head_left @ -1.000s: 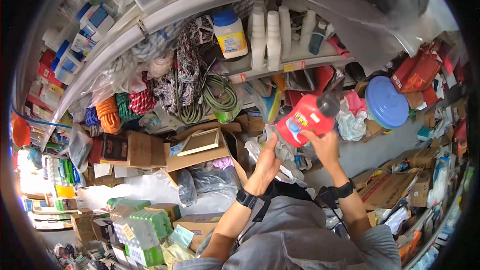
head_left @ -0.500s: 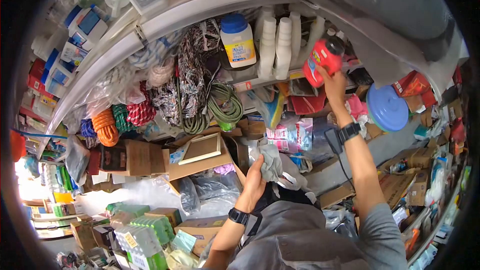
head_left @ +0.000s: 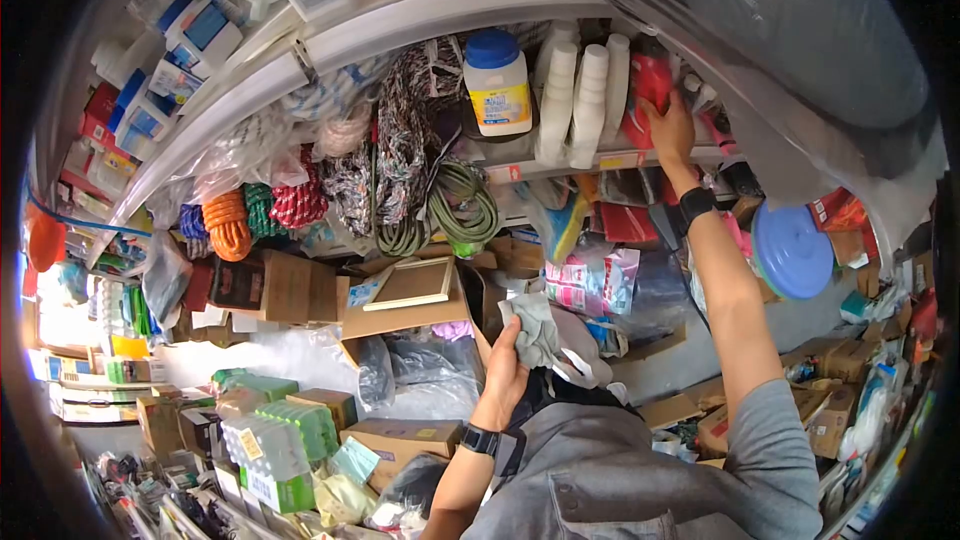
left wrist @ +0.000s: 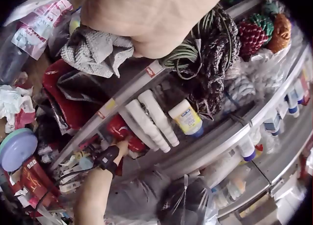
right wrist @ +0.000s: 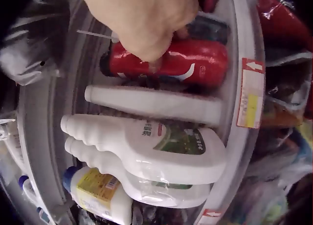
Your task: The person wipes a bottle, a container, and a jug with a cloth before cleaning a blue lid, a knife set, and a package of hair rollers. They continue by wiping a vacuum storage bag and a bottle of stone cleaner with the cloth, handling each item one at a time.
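Note:
My right hand [head_left: 672, 130] is up at the shelf, its fingers curled round a red bottle [right wrist: 210, 63] with a dark cap. The bottle stands on the shelf board beside a row of white bottles [right wrist: 176, 149], its label partly covered by the hand. Low in front of the body, my left hand [head_left: 507, 375] holds a crumpled grey cloth [head_left: 532, 328] between thumb and fingers. The left wrist view shows the same cloth [left wrist: 95, 51] hanging below the palm.
A white tub with a blue lid [head_left: 497, 90] stands left of the white bottles. Coils of rope [head_left: 400, 160] hang from the shelf. Clear plastic sheeting [head_left: 780, 70] droops close by the right hand. Cardboard boxes [head_left: 405, 445] and a blue round lid [head_left: 793, 250] lie lower down.
The right hand has carried the red bottle up from in front of the body to the shelf, beside the white bottles. The left hand has moved down slightly with the cloth.

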`<action>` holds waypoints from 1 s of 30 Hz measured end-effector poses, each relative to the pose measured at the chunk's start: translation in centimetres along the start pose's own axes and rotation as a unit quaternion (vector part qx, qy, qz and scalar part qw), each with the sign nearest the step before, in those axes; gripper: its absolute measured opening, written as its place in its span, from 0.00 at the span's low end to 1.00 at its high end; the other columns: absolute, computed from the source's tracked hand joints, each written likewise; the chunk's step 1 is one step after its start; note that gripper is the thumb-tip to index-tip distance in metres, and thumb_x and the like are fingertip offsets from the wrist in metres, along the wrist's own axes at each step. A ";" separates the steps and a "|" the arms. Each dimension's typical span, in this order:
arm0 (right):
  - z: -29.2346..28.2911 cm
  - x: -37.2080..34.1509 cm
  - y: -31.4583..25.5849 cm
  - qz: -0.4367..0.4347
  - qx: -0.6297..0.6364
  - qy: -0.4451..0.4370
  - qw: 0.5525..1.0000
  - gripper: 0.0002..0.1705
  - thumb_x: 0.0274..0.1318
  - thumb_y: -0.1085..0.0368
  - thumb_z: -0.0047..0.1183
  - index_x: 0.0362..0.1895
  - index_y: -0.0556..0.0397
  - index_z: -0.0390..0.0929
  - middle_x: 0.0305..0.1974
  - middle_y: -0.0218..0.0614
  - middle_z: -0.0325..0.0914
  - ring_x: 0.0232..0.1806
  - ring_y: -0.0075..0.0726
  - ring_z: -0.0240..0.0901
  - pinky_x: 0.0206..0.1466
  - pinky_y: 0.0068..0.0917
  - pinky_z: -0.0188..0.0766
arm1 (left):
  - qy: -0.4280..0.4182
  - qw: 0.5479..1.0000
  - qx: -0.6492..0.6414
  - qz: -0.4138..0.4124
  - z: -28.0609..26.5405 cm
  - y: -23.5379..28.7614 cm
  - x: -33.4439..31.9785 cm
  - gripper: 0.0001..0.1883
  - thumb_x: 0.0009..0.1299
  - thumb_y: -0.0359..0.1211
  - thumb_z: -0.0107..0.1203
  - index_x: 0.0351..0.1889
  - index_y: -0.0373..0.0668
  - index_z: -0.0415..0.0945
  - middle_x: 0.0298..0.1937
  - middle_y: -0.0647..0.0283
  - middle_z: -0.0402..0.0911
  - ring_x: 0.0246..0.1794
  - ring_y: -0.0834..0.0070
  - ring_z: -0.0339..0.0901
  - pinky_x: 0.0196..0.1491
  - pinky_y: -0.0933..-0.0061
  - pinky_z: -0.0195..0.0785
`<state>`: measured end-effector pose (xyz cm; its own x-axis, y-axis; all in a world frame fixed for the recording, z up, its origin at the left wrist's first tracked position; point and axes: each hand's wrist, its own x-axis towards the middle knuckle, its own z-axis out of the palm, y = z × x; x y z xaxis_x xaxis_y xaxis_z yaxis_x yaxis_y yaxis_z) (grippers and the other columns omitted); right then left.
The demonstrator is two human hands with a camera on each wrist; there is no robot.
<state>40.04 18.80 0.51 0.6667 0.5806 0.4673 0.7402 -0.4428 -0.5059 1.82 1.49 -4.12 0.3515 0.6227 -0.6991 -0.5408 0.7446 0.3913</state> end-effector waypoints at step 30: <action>-4.4 -2.0 -8.4 -0.167 0.105 0.088 0.976 0.26 0.60 0.52 0.48 0.55 0.57 0.66 0.43 0.50 0.76 0.42 0.56 0.74 0.44 0.43 0.71 | -0.008 1.000 -0.007 -0.004 -0.3 -1.5 -0.2 0.16 0.73 0.39 0.46 0.53 0.41 0.71 0.49 0.63 0.78 0.49 0.70 0.76 0.53 0.68 0.70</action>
<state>32.89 18.32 6.98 0.4102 0.5332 0.7398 0.8970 -0.0893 -0.4330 2.33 0.15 -4.75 0.3675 0.6204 -0.6929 -0.5480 0.7464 0.3777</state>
